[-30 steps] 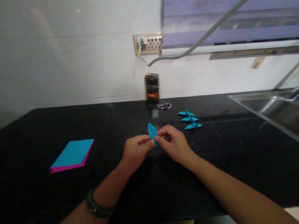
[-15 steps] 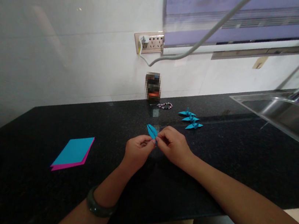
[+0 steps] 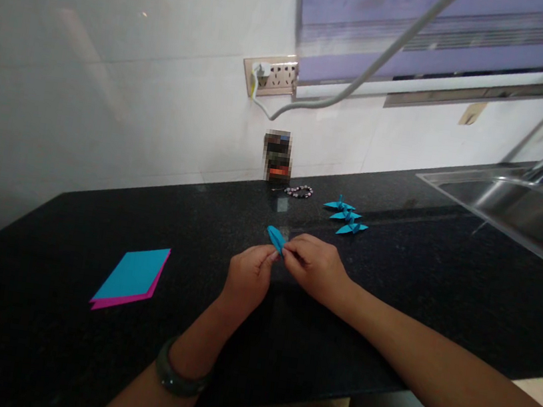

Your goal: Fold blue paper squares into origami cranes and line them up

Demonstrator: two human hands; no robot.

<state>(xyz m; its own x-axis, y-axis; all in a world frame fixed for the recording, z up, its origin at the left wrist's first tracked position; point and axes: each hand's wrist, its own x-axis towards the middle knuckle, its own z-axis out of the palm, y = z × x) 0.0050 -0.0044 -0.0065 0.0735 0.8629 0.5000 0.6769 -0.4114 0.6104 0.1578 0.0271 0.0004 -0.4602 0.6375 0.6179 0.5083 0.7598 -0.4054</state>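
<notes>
Since a second ago my two hands have drawn closer together and the blue folded paper point(image 3: 275, 238) has slipped lower between them, so less of its pointed end sticks up now.

From the head camera, the only view: my left hand point(image 3: 246, 279) and my right hand point(image 3: 315, 268) meet over the black countertop point(image 3: 392, 281), fingertips pressed together from both sides and pinching the small blue piece at its lower end. It sits in the air just above the counter, tip leaning up and to the left.

What I think could go wrong: the piece is narrow and my grip covers most of it, so a crease pressed here could land crooked, or the thin tip could tear if I pull my hands apart too hard. I cannot see the fold itself under my fingers.

Counting: three finished blue cranes point(image 3: 345, 215) lie in a row behind my right hand, one beaded bracelet point(image 3: 299, 191) near the wall, and one stack of paper sheets point(image 3: 132, 278) to my left, blue on top, pink edge below.
</notes>
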